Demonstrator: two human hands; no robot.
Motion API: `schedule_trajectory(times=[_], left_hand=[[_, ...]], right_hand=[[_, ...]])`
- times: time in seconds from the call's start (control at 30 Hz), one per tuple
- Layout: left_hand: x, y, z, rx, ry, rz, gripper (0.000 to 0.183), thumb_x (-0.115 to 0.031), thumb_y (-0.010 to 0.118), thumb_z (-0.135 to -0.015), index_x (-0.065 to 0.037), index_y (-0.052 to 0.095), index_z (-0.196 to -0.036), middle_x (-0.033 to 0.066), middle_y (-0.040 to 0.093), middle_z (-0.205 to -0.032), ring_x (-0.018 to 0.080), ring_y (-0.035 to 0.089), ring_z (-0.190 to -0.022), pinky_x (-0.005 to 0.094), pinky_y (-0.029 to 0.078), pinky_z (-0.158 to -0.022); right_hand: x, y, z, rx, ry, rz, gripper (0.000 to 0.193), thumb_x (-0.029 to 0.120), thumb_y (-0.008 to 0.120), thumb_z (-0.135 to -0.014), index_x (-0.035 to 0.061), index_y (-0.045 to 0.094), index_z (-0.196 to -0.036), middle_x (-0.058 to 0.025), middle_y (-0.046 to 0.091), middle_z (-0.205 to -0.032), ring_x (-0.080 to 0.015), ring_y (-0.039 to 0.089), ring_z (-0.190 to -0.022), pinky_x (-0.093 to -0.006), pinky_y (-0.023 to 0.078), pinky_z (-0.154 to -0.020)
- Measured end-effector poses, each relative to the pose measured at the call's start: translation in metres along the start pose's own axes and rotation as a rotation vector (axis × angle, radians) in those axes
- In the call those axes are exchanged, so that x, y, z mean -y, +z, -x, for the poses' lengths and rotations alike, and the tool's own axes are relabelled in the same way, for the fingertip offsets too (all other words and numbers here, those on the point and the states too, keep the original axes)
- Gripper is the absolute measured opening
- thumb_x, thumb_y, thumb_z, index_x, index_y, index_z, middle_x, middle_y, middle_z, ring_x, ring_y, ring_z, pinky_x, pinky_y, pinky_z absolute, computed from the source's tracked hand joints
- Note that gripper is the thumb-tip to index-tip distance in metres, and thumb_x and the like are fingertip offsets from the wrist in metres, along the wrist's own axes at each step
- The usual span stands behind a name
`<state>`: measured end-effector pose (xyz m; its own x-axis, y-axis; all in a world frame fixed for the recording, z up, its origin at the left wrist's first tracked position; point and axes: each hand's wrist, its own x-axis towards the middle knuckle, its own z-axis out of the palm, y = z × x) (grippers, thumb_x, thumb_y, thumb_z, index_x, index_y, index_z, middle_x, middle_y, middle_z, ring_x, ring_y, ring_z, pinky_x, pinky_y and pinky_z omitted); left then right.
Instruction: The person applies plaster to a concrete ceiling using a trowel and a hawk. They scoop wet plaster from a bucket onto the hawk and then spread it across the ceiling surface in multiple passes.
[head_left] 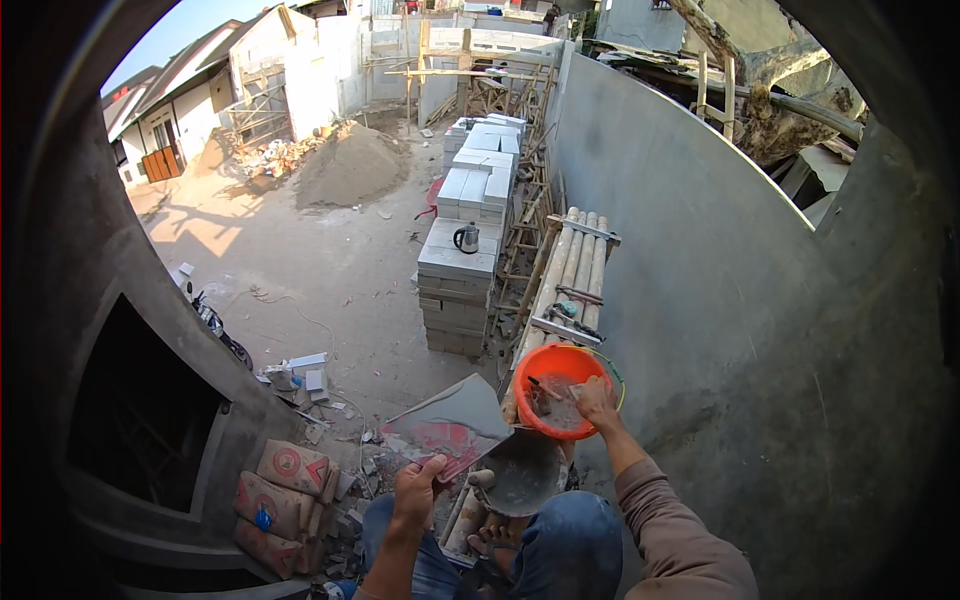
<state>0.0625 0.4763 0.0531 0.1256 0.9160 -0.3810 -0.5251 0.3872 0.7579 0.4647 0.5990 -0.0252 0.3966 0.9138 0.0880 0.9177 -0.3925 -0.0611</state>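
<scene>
My left hand [414, 492] grips the near edge of a flat board [452, 428], reddish and smeared with grey mortar, held out over the ground. My right hand [598, 398] reaches over the right side of an orange bucket [562, 433] of cloudy water. Its fingers are closed, but what they hold is hidden. A tool with a dark handle [545, 386] leans inside the bucket. Just below it, in front of my knees, stands a dark tub [522, 472] with grey residue in it.
I am high up on a bamboo scaffold [578, 262] along a grey plastered wall [650, 200]. Stacked pale blocks [455, 270] carry a kettle [466, 238]. Cement bags [290, 475] lie at lower left, beside a dark wall opening [140, 400]. Beyond is a sand pile [352, 168].
</scene>
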Motion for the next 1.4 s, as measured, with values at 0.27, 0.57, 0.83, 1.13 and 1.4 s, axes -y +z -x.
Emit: schedule_trajectory(times=[0.27,0.57,0.83,1.13,1.4], left_hand=[[0.007,0.005,-0.016,0.108,0.082,-0.202,0.019,-0.018,0.066,-0.093,-0.002,0.069,-0.082,0.0032,0.067,-0.072,0.0086,0.059,-0.060,0.0226,0.044,-0.055],[0.014,0.021,-0.020,0.052,0.060,-0.233,0.022,-0.020,0.065,-0.094,-0.002,0.069,-0.080,0.0020,0.066,-0.070,0.0069,0.055,-0.057,0.0220,0.041,-0.053],[0.032,0.021,-0.005,0.030,0.162,-0.387,0.028,-0.020,0.065,-0.095,0.000,0.068,-0.076,-0.0002,0.062,-0.065,0.0035,0.050,-0.056,0.0217,0.037,-0.048],[0.098,0.040,0.003,0.058,0.317,-0.808,0.029,-0.021,0.064,-0.089,0.005,0.068,-0.078,0.0067,0.063,-0.059,0.0112,0.057,-0.053,0.0314,0.045,-0.051],[0.117,0.026,0.001,-0.052,0.107,-0.779,0.030,-0.020,0.064,-0.088,0.007,0.068,-0.076,0.0079,0.064,-0.061,0.0104,0.056,-0.056,0.0320,0.045,-0.052]], right_hand=[[-0.038,0.000,0.028,0.162,-0.172,0.087,0.024,0.019,0.053,-0.098,0.0031,0.065,-0.110,-0.0057,0.071,-0.093,-0.0170,0.069,-0.078,-0.0320,0.056,-0.067],[-0.028,-0.031,0.051,-0.074,0.195,-0.728,0.025,0.022,0.066,-0.084,0.0001,0.066,-0.096,-0.0185,0.069,-0.091,-0.0330,0.069,-0.086,-0.0455,0.051,-0.078],[-0.006,-0.042,0.143,-0.188,0.139,-0.783,0.029,0.013,0.072,-0.084,-0.0004,0.065,-0.108,-0.0138,0.068,-0.091,-0.0217,0.067,-0.078,-0.0356,0.053,-0.069],[0.026,-0.041,0.207,-0.096,-0.429,-0.806,0.040,0.005,0.074,-0.077,0.0021,0.063,-0.116,-0.0128,0.066,-0.098,-0.0271,0.067,-0.082,-0.0353,0.055,-0.072],[0.040,-0.003,0.215,-0.120,-0.587,-0.808,0.044,0.002,0.071,-0.077,0.0020,0.060,-0.119,-0.0133,0.063,-0.095,-0.0315,0.064,-0.085,-0.0397,0.054,-0.075]])
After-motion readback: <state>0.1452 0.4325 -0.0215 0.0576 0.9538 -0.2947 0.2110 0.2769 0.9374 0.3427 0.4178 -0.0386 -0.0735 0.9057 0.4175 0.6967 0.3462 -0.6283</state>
